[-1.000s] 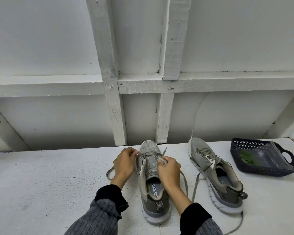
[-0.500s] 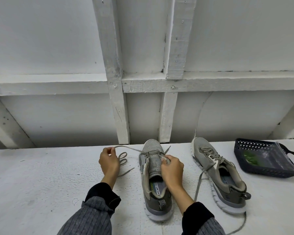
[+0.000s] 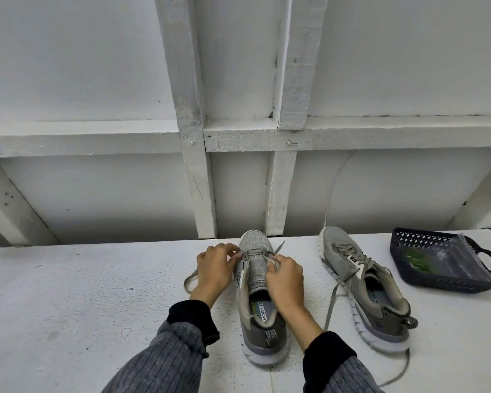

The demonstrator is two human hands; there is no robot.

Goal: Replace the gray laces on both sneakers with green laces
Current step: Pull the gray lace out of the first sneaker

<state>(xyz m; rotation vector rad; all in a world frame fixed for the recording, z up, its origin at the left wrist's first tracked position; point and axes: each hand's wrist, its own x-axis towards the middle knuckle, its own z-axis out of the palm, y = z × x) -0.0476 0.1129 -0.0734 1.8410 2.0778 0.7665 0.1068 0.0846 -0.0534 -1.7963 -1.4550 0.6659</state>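
Here I see the near sneaker (image 3: 262,316) between my hands on the white tabletop (image 3: 68,307). My left hand (image 3: 214,268) pinches its gray lace (image 3: 192,279) at the sneaker's left side, and my right hand (image 3: 285,279) curls around the lace at the eyelets. Right of my right hand lies the second sneaker (image 3: 363,287), still gray-laced. Beyond it a dark basket (image 3: 425,279) holds a bag with something green (image 3: 415,260).

The near sneaker (image 3: 257,302) stood upright, toe pointing away, its gray lace (image 3: 192,279) mostly pulled out and trailing in a loop to its left. The second sneaker (image 3: 363,287) lay to its right, angled, its own gray lace (image 3: 336,290) loosened but threaded. Green laces (image 3: 417,260) sat bagged in the dark basket (image 3: 403,245) at far right
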